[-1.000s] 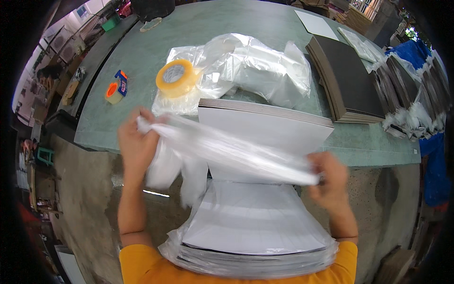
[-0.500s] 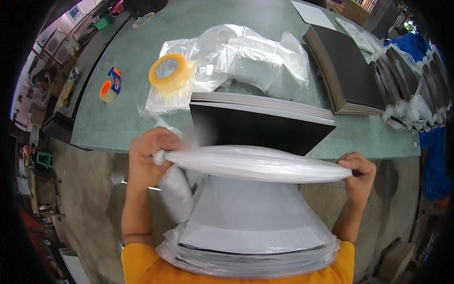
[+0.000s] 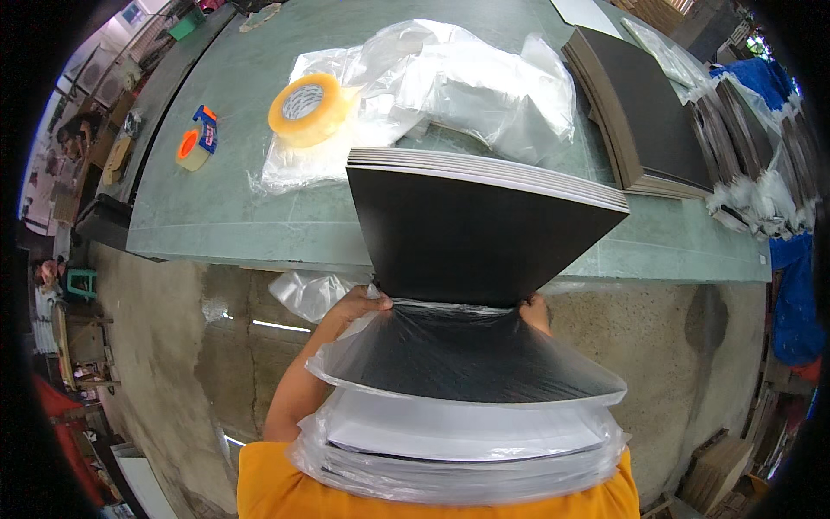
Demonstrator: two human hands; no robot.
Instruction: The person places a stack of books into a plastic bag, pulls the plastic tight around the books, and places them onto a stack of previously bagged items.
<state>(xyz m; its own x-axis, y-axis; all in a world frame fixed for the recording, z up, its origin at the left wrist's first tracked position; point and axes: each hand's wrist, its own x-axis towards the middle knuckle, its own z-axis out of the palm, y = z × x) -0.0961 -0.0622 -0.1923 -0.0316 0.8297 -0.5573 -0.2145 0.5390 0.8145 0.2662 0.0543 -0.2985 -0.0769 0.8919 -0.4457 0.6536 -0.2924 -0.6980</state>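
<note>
A stack of flat black-faced boards with white edges (image 3: 484, 233) leans at the near edge of the table, tilted toward me. A clear plastic bag (image 3: 467, 355) covers the stack's lower part, its gathered rim stretched across the black face. My left hand (image 3: 367, 303) is closed on the rim at the left side of the stack. My right hand (image 3: 534, 313) is closed on the rim at the right side; some of its fingers are hidden behind the boards. Against my body lie plastic-wrapped white sheets (image 3: 458, 432).
On the green table (image 3: 216, 225) lie a roll of clear tape (image 3: 304, 111), a blue-and-orange tape dispenser (image 3: 198, 140) and crumpled plastic bags (image 3: 484, 91). A dark board stack (image 3: 640, 112) stands at the right, beside wrapped bundles (image 3: 752, 156). A green stool (image 3: 82, 284) is at the far left.
Both hands have come inward and lower. The gathered plastic, earlier stretched in front of the boards, now surrounds the lower part of the black stack.
</note>
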